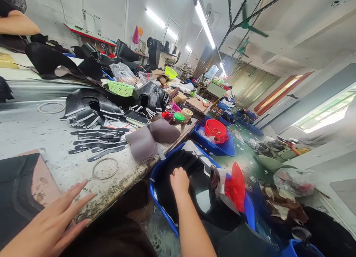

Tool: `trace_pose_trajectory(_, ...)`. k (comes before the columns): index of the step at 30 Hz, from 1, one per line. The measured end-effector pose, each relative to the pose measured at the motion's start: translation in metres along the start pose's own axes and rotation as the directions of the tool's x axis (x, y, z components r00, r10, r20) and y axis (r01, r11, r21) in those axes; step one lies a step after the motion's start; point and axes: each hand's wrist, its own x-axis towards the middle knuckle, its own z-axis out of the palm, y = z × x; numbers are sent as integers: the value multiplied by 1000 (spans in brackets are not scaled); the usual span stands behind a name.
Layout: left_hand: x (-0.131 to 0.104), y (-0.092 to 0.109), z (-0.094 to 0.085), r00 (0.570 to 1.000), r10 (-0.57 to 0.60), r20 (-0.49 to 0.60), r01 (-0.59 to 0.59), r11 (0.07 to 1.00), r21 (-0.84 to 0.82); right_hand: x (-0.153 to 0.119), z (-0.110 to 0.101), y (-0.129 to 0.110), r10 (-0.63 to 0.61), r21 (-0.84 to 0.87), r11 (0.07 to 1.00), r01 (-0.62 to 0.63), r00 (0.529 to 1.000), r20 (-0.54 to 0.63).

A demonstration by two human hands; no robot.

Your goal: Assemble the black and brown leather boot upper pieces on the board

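Crowding the worn, pale surface (25, 127) are a fanned stack of curved black parts (80, 110) with white edges, a row of narrow black strips (97, 141), a thin metal ring (105, 178) and a light-green basket (121, 88). A jar with a green lid (178, 117) stands farther along. Brownish-grey sheets (143, 144) lie close to the edge, just beside the blue basin (251, 208) that sits below it. Past that, a red bowl (215, 130) rests in a second blue basin (228, 148). At the upper left, another person's arm (19, 23) shows.

Inside the nearer basin, the black pieces (191, 167) are heaped loosely, dark and smooth, some bunched into folds, with pale patches and a bright shine among them. A red item (236, 188) sticks up at the far side, and the person's own forearm hides part of the heap. The right hand (180, 180) is down at these pieces with curled fingers; whether its grip is clamped on one, I cannot tell. The left hand (59, 212) is spread, its fingers apart, near a dark panel (16, 194) on a pinkish sheet (46, 181).
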Motion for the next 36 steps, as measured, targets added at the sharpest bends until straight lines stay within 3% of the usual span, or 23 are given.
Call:
trace_pose_trajectory(3, 11, 8, 0, 995, 80, 60, -80, 997, -14, 4, 0, -3, -27, 22, 999, 26, 999, 41)
trace_pose_trajectory(8, 32, 34, -3, 940, 158, 303, -140, 987, -81, 13, -5, 1, -171, 27, 985, 169, 982, 81)
trace_pose_trajectory(15, 31, 58, 18, 925, 228, 304, -204, 973, -107, 34, -18, -1, -428, -152, 879, 451, 889, 163)
trace_pose_trajectory(18, 32, 63, 15, 914, 228, 335, -202, 973, -111, 48, -25, -1, -489, -202, 823, 531, 843, 224)
trace_pose_trajectory(20, 34, 67, 6, 904, 223, 366, -196, 974, -111, 58, -29, 0, -482, -240, 814, 529, 846, 229)
trace_pose_trajectory(22, 36, 70, -5, 894, 233, 383, -198, 972, -129, 69, -32, 3, -440, -293, 828, 478, 878, 190)
trace_pose_trajectory(24, 35, 72, -13, 901, 235, 366, -193, 970, -147, 77, -34, 6, -400, -349, 838, 419, 907, 129)
trace_pose_trajectory(27, 30, 70, -16, 913, 219, 344, -178, 973, -146, 87, -33, 8, -400, -413, 822, 392, 914, 70)
trace_pose_trajectory(31, 22, 67, -13, 907, 213, 364, -181, 976, -122, 94, -29, 2, -465, -463, 778, 425, 885, 33)
trace_pose_trajectory(36, 17, 69, -15, 893, 162, 419, -134, 986, -96, 99, -30, -2, -614, -475, 671, 569, 786, 75)
